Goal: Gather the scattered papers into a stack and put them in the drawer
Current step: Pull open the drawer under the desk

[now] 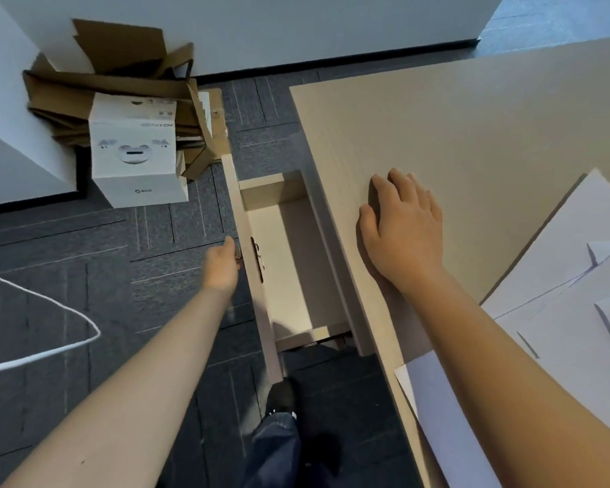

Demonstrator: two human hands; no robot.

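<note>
The drawer (289,262) stood pulled out and bare inside. The left hand (222,265) was at its front; whether its grip pinched the handle, I cannot tell. The right hand (402,230) lay flat, fingers spread, on the desk (472,128). The papers (560,304) lay unstacked beside that forearm; gathering and stowing apparently remained.

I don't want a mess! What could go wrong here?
The papers lie loose and overlapping on the desk, one sheet over the near edge, so some could slide off. The left hand is at the open drawer front; shutting it carelessly might pinch fingers.
</note>
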